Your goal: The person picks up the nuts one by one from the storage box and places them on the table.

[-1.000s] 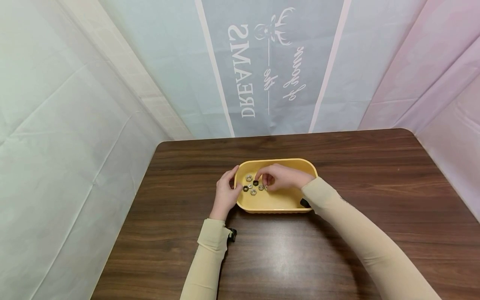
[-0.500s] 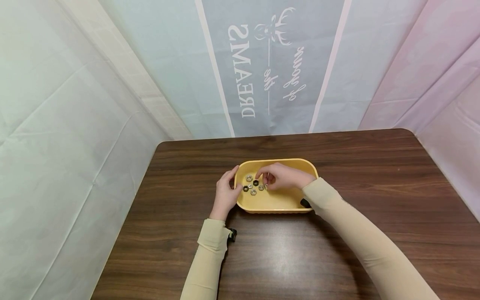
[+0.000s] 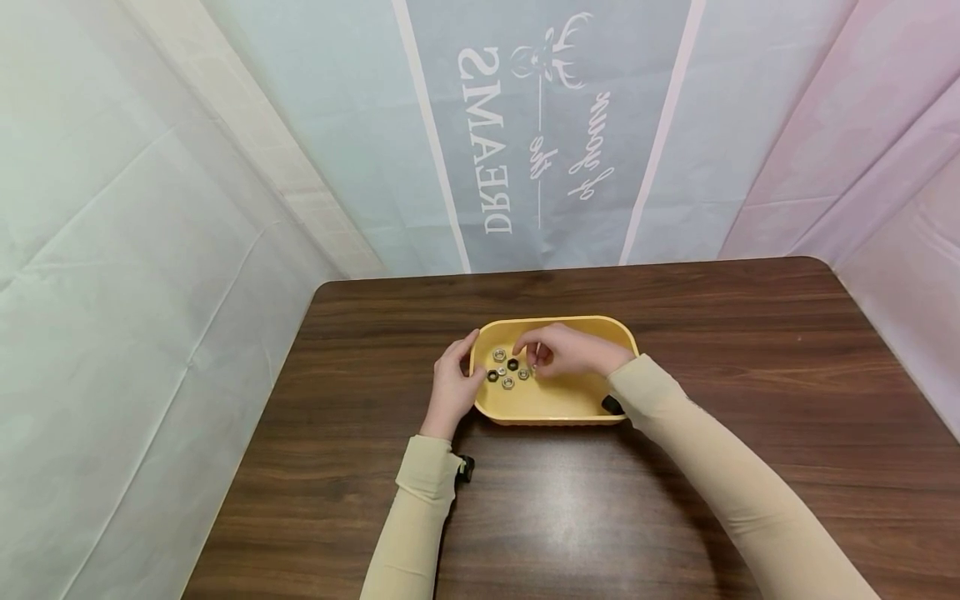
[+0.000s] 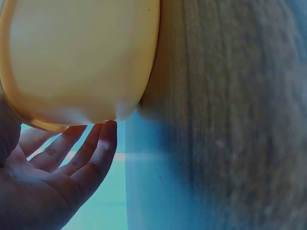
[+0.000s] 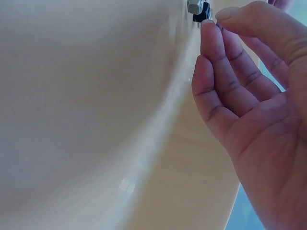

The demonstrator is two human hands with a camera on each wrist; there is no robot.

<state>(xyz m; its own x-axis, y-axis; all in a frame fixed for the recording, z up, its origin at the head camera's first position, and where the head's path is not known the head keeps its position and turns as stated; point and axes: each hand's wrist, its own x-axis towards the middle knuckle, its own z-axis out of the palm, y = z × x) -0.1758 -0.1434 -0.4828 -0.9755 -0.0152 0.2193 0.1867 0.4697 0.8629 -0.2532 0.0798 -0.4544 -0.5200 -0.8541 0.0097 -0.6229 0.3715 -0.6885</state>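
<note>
In the head view, a shallow yellow plastic basin (image 3: 551, 408) holds several hex nuts. My left hand (image 3: 452, 392) grips its left end, thumb over the rim and fingers along the outside; in the left wrist view the fingertips (image 4: 109, 129) meet the outer wall. Inside the basin, my right hand (image 3: 562, 350) has thumb and fingers drawn together at a small silver nut (image 3: 534, 369), mostly hidden by the fingertips. To its left lie two black nuts, one (image 3: 513, 365) nearer the fingers and one (image 3: 492, 376) beside the left thumb, among silver nuts, the largest (image 3: 499, 355) farthest back.
The basin stands on a dark wood-grain table (image 3: 375, 358). A printed curtain (image 3: 555, 167) hangs behind the far edge, with pale cloth (image 3: 150, 292) along the left side. Black wrist devices (image 3: 465, 469) sit at both cuffs, the right one partly inside the basin.
The right fingertips have lifted very slightly with the small silver nut. The left hand, the basin and the other nuts keep their places; the whole view shifts a touch.
</note>
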